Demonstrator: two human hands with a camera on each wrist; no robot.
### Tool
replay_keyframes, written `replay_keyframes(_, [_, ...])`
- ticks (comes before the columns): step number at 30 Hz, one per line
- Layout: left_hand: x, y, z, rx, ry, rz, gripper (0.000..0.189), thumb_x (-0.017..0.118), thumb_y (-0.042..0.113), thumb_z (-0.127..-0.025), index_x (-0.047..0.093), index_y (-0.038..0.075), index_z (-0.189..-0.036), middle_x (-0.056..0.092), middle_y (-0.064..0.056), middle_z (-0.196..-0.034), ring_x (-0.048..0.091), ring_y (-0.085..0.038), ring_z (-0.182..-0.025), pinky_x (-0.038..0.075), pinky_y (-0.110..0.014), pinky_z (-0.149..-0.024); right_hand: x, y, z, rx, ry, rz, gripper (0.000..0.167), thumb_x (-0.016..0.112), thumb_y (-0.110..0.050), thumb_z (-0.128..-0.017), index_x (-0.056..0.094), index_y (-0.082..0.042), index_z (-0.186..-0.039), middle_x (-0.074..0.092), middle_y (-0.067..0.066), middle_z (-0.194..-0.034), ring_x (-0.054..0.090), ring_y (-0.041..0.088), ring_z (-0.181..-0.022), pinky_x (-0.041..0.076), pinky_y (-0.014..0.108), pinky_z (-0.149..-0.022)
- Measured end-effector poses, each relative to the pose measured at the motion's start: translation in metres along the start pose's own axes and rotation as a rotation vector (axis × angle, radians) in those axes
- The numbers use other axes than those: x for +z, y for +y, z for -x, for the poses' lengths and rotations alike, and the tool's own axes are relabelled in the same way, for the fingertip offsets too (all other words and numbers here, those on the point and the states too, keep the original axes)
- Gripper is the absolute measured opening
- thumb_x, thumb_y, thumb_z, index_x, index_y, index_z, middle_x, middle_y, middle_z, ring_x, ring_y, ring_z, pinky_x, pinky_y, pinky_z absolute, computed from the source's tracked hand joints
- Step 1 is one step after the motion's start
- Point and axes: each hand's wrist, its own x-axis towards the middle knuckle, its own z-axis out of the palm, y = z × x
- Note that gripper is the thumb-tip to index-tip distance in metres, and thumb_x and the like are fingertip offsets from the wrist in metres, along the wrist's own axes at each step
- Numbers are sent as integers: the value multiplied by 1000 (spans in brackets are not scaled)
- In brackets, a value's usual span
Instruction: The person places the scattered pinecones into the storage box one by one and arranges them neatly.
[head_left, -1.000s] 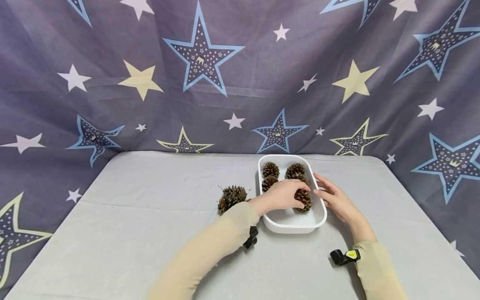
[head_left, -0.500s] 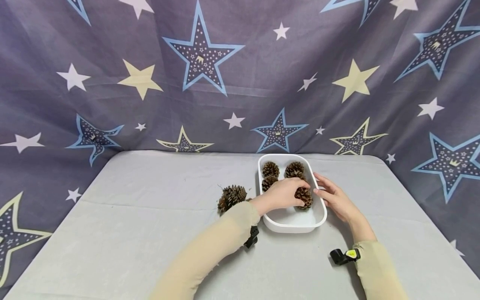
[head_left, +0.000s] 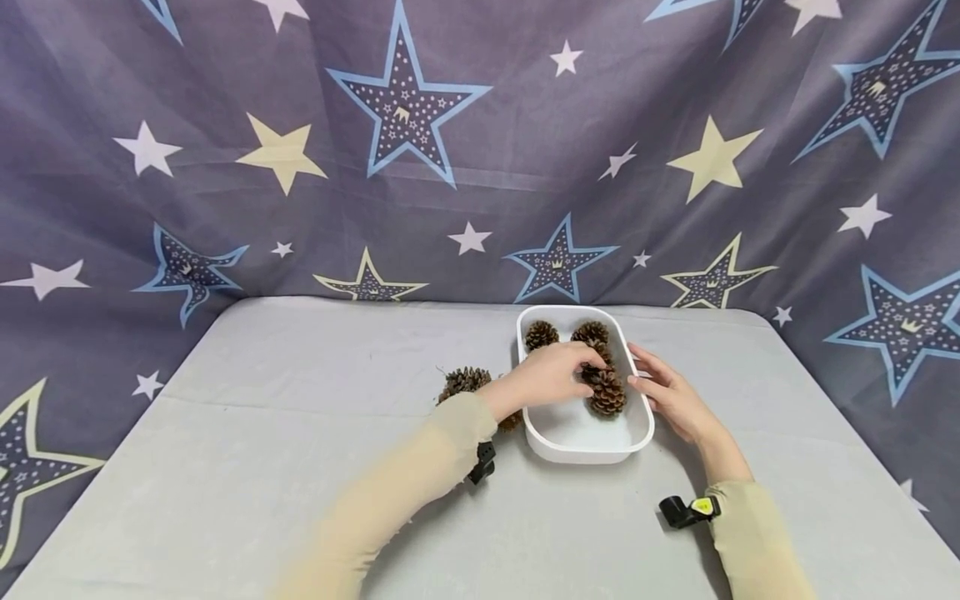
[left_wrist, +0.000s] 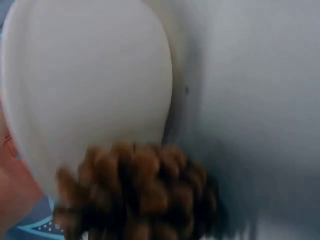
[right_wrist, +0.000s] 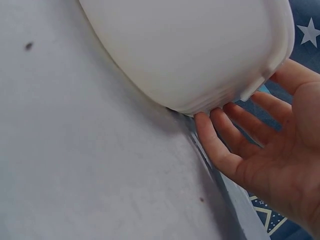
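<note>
A white rectangular tub (head_left: 577, 454) holds several brown pine cones, among them one at the back left (head_left: 542, 335) and one at the back right (head_left: 590, 333). My left hand (head_left: 551, 372) reaches over the tub from the left. Its thumb and fingers are parted beside the pine cone (head_left: 607, 396) at the right wall, and its back hides part of the left row. My right hand (right_wrist: 267, 135) rests against the tub's outer right side, fingers extended along the wall and thumb at the rim.
More pine cones (head_left: 463, 382) lie on the grey cloth-covered table (head_left: 300, 433) left of the tub, partly behind the left forearm. One pine cone (left_wrist: 135, 195) looms large in the left wrist view. A star-patterned curtain (head_left: 450, 208) hangs behind the table.
My left hand has drawn back a little to the left, uncovering more of the pine cone at the tub's right wall. My right hand and the tub have stayed in place.
</note>
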Motion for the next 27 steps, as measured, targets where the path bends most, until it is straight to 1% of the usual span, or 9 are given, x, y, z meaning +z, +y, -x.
replay_keyframes(3, [-11, -6, 6, 21, -11, -22, 37, 67, 25, -81, 59, 20, -117, 58, 6, -118, 59, -10, -96, 47, -20, -80, 0, -1, 0, 3, 8, 1, 61, 48, -13, -94, 16, -6, -145, 30, 27, -133, 56, 3, -96, 53, 27, -74])
replay_keyframes(6, [-23, -11, 12, 18, -18, -45, 35, 67, 25, -82, 60, 20, -116, 59, 6, -115, 58, -9, -92, 47, -20, -74, 0, -2, 0, 2, 9, 2, 61, 49, -13, -93, 16, -5, -145, 30, 28, -133, 56, 4, -96, 53, 27, -74])
replay_keyframes(11, [-43, -22, 25, -9, -9, -63, 34, 65, 27, -83, 60, 20, -116, 58, 6, -115, 58, -11, -92, 48, -25, -74, 0, -2, 0, 0, 2, 1, 61, 49, -14, -93, 16, -5, -145, 30, 28, -134, 55, 4, -97, 53, 27, -75])
replay_keyframes(15, [-55, -33, 35, -47, 21, -86, 34, 65, 27, -83, 60, 19, -115, 60, 4, -115, 60, -14, -89, 49, -28, -74, -1, -1, -1, -2, 6, 0, 61, 48, -13, -94, 16, -5, -145, 30, 27, -133, 55, 4, -97, 53, 27, -75])
replay_keyframes(19, [-61, -46, 47, -90, 52, -94, 31, 65, 25, -82, 61, 18, -113, 61, 4, -113, 60, -14, -92, 49, -28, -75, -1, -1, -1, 1, 5, -3, 61, 48, -13, -94, 16, -6, -145, 30, 27, -134, 55, 3, -97, 53, 26, -75])
replay_keyframes(22, [-63, -57, 56, -107, 64, -98, 29, 65, 24, -81, 62, 17, -110, 62, 3, -111, 60, -15, -95, 49, -29, -78, 0, -1, -1, 7, -1, -8, 62, 49, -14, -94, 16, -5, -145, 29, 28, -134, 55, 2, -97, 53, 27, -75])
replay_keyframes(27, [-65, -73, 69, -135, 60, -109, 30, 65, 25, -81, 62, 15, -109, 63, 1, -108, 59, -18, -97, 48, -33, -81, 1, -1, 0, 5, 4, -10, 62, 49, -14, -93, 16, -5, -145, 30, 27, -133, 56, 2, -95, 53, 27, -74])
